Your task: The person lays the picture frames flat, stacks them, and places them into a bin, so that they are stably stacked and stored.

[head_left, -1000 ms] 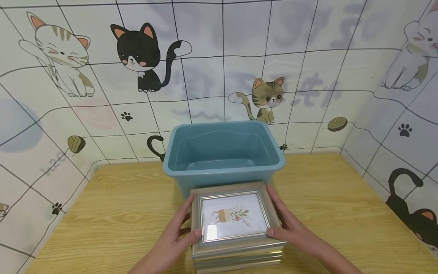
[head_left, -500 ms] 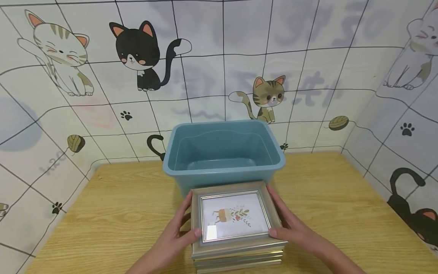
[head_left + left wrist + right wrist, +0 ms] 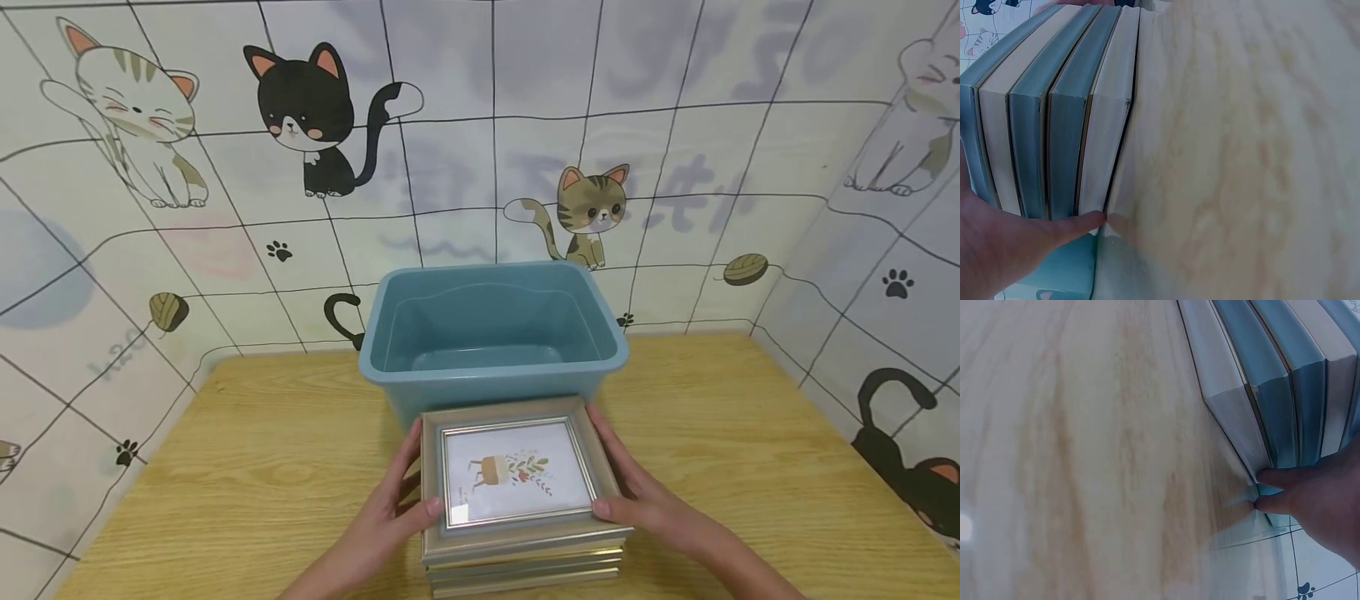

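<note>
A stack of several picture frames point(image 3: 525, 575) lies flat on the table, with their edges in blue-grey and pale tones in the wrist views. The top picture frame point(image 3: 517, 471) has a champagne-coloured border and a print of a plant in a brown pot on legs. My left hand point(image 3: 386, 508) grips the stack's left side, thumb on the top frame's border; a finger point(image 3: 1079, 228) reaches down to the lowest frame. On the opposite side my right hand point(image 3: 648, 500) holds the stack likewise, two fingertips point(image 3: 1272, 501) low by the table.
Directly behind the stack stands a blue plastic bin point(image 3: 495, 377), its open top facing up and nothing seen inside. The wood-grain table point(image 3: 262, 467) extends to both sides. Cat-patterned walls point(image 3: 450, 183) enclose the back and sides.
The stack and bin have stayed in place. My right thumb has slid very slightly right along the top frame's border, and the left fingers have edged slightly farther up its side.
</note>
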`<state>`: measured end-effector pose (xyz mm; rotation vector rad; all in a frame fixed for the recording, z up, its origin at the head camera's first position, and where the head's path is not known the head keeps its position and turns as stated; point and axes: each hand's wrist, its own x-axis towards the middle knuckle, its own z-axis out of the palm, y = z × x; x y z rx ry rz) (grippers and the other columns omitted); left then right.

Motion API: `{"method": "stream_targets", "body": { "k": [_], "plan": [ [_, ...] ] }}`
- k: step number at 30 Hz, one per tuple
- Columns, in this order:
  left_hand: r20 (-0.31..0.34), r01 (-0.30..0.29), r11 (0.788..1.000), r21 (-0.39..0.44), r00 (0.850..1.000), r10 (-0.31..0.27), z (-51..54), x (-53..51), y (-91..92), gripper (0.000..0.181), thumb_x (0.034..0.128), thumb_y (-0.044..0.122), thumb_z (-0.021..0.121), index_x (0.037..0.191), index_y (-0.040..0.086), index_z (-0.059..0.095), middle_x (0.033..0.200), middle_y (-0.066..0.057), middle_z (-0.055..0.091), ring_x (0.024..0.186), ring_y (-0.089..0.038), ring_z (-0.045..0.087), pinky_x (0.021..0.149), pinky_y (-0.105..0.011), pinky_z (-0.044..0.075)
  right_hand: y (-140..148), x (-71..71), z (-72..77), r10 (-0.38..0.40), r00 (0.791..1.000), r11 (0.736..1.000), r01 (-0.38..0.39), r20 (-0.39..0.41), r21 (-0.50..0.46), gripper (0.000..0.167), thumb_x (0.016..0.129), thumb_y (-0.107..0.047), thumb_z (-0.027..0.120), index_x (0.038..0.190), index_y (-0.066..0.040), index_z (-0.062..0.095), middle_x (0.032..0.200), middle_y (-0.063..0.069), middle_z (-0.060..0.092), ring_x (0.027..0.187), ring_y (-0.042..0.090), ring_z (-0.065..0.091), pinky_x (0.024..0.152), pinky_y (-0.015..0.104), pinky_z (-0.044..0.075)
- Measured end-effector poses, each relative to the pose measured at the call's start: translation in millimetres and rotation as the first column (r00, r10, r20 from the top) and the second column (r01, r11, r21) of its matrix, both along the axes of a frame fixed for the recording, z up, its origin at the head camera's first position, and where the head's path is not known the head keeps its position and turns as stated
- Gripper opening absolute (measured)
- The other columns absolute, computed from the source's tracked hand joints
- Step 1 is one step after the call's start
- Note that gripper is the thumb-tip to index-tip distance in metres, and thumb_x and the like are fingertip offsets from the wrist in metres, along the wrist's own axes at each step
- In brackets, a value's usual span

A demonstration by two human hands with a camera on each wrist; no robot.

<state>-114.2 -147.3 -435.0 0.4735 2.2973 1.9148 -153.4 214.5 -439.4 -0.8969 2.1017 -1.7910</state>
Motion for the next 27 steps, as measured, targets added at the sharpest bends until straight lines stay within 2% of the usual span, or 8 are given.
{"method": "stream_targets", "body": {
  "k": [5,9,12,15,17,20,24,27],
  "plan": [
    [0.020,0.023,0.999,0.041,1.000,-0.024,-0.8,-1.7,1.7,0.087,0.0999,0.022,0.065,0.166,0.038,0.011,0.167,-0.022,0.012,0.140,-0.059,0.029,0.101,-0.056,0.043,0.5,-0.1,-3.0,0.004,1.000,1.000,-0.004,-0.011,-0.019,0.099,0.094,-0.020,0.063,0.166,-0.027,-0.005,0.169,0.018,-0.013,0.143,-0.002,0.013,0.109,0.070,0.007],
    [0.029,0.020,0.999,0.048,0.999,-0.022,0.3,-0.6,1.8,0.088,0.0990,0.020,0.066,0.166,0.036,0.010,0.167,-0.023,0.012,0.138,-0.060,0.031,0.098,-0.054,0.046,0.3,-1.6,-7.4,0.028,0.999,0.998,-0.029,-0.017,-0.061,0.096,0.096,-0.021,0.061,0.166,-0.025,-0.005,0.169,0.017,-0.015,0.145,-0.005,0.010,0.118,0.043,0.012],
    [0.027,0.013,1.000,0.002,1.000,-0.013,3.0,2.2,1.1,0.088,0.0998,0.019,0.065,0.166,0.036,0.009,0.166,-0.026,0.014,0.135,-0.060,0.036,0.099,-0.057,0.045,0.5,-2.6,-10.4,0.055,0.998,0.995,-0.058,-0.039,-0.082,0.094,0.098,-0.019,0.059,0.166,-0.022,-0.006,0.168,0.018,-0.018,0.147,-0.006,0.006,0.108,0.014,0.014],
    [0.017,0.032,0.998,-0.051,0.999,-0.031,5.4,3.9,0.3,0.087,0.1024,0.019,0.063,0.166,0.037,0.006,0.164,-0.029,0.016,0.133,-0.057,0.043,0.099,-0.050,0.047,1.1,-2.0,-11.3,0.069,0.997,0.994,-0.072,-0.040,-0.079,0.091,0.100,-0.019,0.056,0.166,-0.021,-0.008,0.168,0.018,-0.020,0.146,-0.009,0.004,0.106,0.010,0.013],
    [0.015,0.062,0.997,-0.049,0.998,-0.061,5.9,4.1,0.0,0.088,0.1040,0.018,0.061,0.166,0.037,0.002,0.164,-0.031,0.014,0.131,-0.055,0.046,0.096,-0.040,0.049,1.6,-1.3,-11.0,0.066,0.997,0.996,-0.068,-0.036,-0.062,0.090,0.101,-0.020,0.055,0.165,-0.024,-0.008,0.167,0.017,-0.021,0.145,-0.011,0.004,0.106,0.011,0.012],
    [0.023,0.097,0.995,-0.009,0.995,-0.097,5.6,4.1,0.3,0.087,0.1055,0.017,0.058,0.165,0.037,-0.002,0.165,-0.031,0.009,0.133,-0.054,0.045,0.093,-0.030,0.051,1.3,0.5,-9.9,0.045,0.998,0.999,-0.046,-0.035,-0.028,0.089,0.102,-0.023,0.053,0.165,-0.026,-0.009,0.168,0.018,-0.020,0.144,-0.011,0.004,0.118,0.041,0.009],
    [0.031,0.096,0.995,0.018,0.995,-0.097,5.6,5.3,2.5,0.088,0.1051,0.018,0.058,0.165,0.038,-0.003,0.166,-0.030,0.007,0.133,-0.055,0.043,0.091,-0.029,0.051,0.6,2.8,-10.5,0.024,1.000,1.000,-0.024,-0.019,-0.003,0.088,0.102,-0.029,0.053,0.165,-0.030,-0.009,0.168,0.018,-0.019,0.145,-0.008,0.004,0.101,0.079,-0.003],
    [0.027,0.084,0.996,0.043,0.996,-0.086,5.1,6.1,4.2,0.090,0.1031,0.015,0.060,0.166,0.036,-0.002,0.166,-0.030,0.007,0.133,-0.056,0.042,0.090,-0.030,0.051,0.7,3.5,-12.7,0.031,1.000,0.999,-0.031,-0.003,-0.023,0.088,0.102,-0.030,0.053,0.165,-0.031,-0.009,0.168,0.016,-0.020,0.146,-0.005,0.002,0.108,0.072,-0.003]
  ]
}}
